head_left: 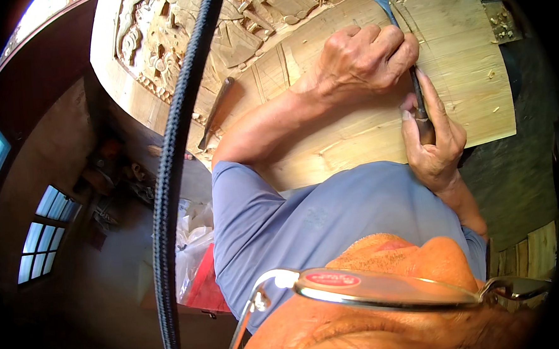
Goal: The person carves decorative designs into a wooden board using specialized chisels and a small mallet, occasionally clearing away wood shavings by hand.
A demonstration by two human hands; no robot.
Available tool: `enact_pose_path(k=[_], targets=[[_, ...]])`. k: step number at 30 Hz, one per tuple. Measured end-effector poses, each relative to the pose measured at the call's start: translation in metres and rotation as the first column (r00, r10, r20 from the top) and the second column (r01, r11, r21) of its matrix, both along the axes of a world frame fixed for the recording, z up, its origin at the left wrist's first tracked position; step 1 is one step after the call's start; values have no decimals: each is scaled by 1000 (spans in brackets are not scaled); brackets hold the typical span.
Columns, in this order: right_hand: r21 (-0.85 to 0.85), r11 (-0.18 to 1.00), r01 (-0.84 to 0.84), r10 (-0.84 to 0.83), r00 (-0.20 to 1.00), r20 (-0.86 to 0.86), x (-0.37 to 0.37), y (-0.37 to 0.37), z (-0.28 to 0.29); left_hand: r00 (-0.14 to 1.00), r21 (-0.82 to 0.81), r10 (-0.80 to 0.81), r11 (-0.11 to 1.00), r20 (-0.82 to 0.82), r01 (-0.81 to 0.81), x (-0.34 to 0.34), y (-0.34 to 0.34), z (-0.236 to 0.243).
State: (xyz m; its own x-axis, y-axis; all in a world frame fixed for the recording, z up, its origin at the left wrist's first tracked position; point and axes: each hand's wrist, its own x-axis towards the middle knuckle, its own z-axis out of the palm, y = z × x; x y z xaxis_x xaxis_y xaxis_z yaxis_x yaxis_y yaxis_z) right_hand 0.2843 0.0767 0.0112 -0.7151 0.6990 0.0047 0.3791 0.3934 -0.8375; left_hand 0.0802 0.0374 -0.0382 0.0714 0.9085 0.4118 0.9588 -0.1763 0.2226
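A long chisel [384, 8] lies angled over a pale wooden board [316, 141], its flared blade toward the far edge. My left hand [365, 59] has its fingers curled round the dark shaft below the blade, knuckles up, resting over the board. My right hand [435, 135] grips the dark wooden handle lower down, thumb along one side. Carved relief [246, 21] with figures and small raised shapes covers the upper left of the board, and faint lines mark the plain part near the blade.
A second chisel [216, 111] rests on the board left of my left forearm. A braided black cable [177, 148] crosses the near view. Plastic bags [194, 232] and a red object [202, 273] sit below the board's left. Wood strips [524, 256] are at lower right; a window [45, 231] is far left.
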Motion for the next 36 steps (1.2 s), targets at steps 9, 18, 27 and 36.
enact_pose_path(k=[9,18,27,36], targets=[[150,989,-13,13,1000,4,2,2,-12,997,-52,20,998,73,-16,7,-2,-7],[201,979,-34,30,999,25,-32,-18,-20,998,-39,28,999,63,-25,-27,-25,-17],[167,983,-74,59,994,96,-49,-27,-17,996,-66,41,997,80,-36,-45,-32,-15],[189,980,-60,44,995,86,-53,-23,-17,994,-12,-15,1000,108,16,-49,-27,-18]])
